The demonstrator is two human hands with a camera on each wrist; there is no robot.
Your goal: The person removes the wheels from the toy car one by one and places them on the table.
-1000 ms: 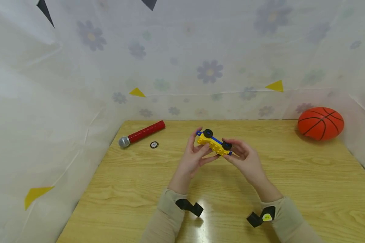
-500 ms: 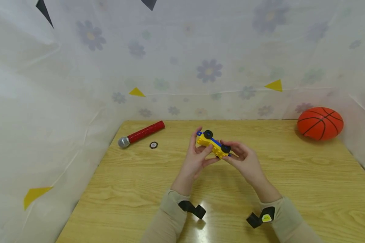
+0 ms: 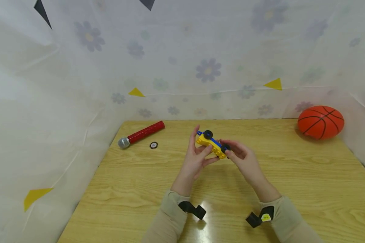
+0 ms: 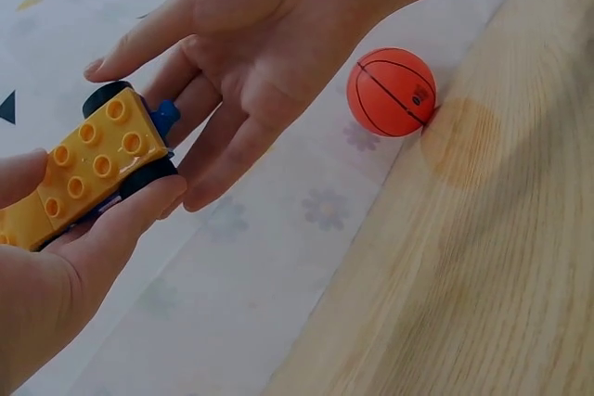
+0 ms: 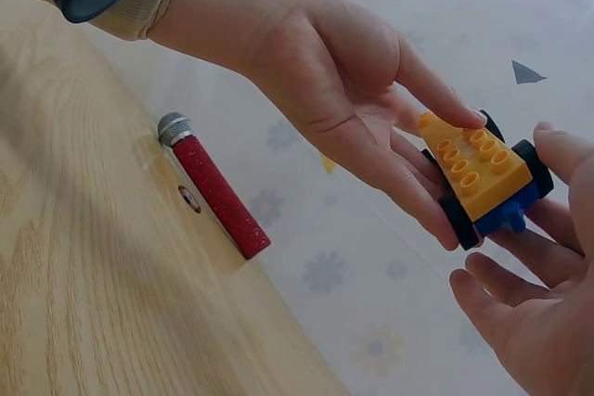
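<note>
The yellow toy car [image 3: 212, 143], a studded brick body on a blue chassis with black wheels, is held in the air above the middle of the wooden table [image 3: 292, 189]. It looks like hard, light plastic: stiff, smooth enough to slip, and its wheels would likely roll under a loose pinch, so the flat brick sides seem the safest place to take hold.

The left hand [image 3: 196, 158] grasps its far end between thumb and fingers. The right hand [image 3: 243, 160] pinches the near end with its fingertips.

At ten o'clock from the car lie a red microphone [image 3: 141, 134] and a small round disc [image 3: 153, 145]; at two o'clock an orange ball [image 3: 320, 122] rests against the flowered sheet. No container shows anywhere.
</note>
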